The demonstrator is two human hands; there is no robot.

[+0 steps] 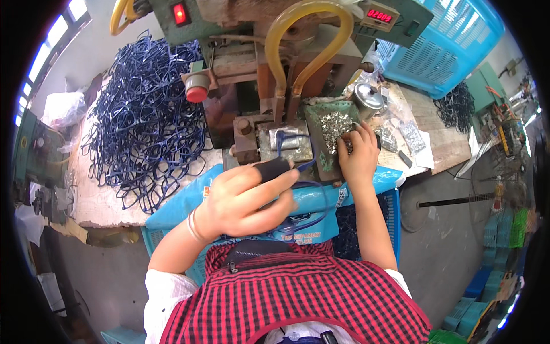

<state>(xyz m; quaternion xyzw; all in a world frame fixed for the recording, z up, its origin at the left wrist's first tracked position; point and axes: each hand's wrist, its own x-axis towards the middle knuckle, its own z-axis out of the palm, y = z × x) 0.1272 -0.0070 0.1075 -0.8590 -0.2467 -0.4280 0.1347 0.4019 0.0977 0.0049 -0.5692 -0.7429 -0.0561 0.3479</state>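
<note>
Setting: workshop bench with a worn pale worktop [97, 195]; a green press-type machine [275, 63] with yellow hoses stands at its back edge, and a light blue crate [441, 46] sits at the back right corner.
Stock: a large tangled heap of dark blue spectacle frames [143, 120] covers the worktop's left half, so by the look of it much work is left.
Piece in hand: one blue spectacle frame [298, 157] lies over the metal fixture block [286, 143] at the machine's front, its lower part trailing toward the left hand.
Small parts: a green tray [321, 114] of shiny metal bits [337, 126] sits just right of the fixture.
Left hand [246, 198]: raised over the blue bag [309, 200] at the front edge, fingers loosely curled, a black finger cot on the forefinger, whose tip touches the frame; a firm grip cannot be told.
Right hand [358, 157]: palm down at the tray's near edge, fingertips bent into the metal bits, apparently pinching one; what it holds is hidden.
Progress: judged mid-cycle, frame seated, part being picked.
</note>
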